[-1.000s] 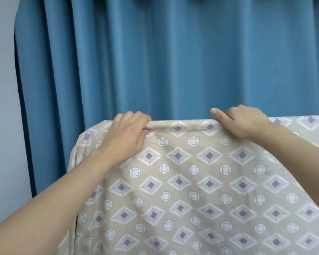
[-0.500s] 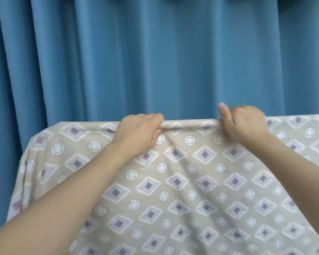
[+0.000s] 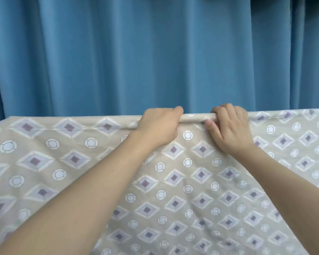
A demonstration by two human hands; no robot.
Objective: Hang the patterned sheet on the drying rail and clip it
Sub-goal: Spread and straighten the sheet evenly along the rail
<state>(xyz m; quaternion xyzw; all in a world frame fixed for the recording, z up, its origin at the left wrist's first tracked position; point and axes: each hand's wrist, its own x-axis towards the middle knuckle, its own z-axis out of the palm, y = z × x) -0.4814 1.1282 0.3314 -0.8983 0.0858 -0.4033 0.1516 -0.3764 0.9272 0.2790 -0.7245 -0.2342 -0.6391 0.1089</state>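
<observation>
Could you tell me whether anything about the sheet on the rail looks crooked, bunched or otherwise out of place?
Only mildly: the patterned sheet is bunched into a tight roll along the top between the left hand and right hand, with creases fanning below. No clips are visible.

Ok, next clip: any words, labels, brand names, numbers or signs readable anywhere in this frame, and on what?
None: no readable text in this frame.
The patterned sheet bears only printed diamonds and ringed circles, no letters or numbers.
The blue curtain behind it is plain.
No tag or label shows where the left hand and right hand grip the sheet's top fold.
</observation>
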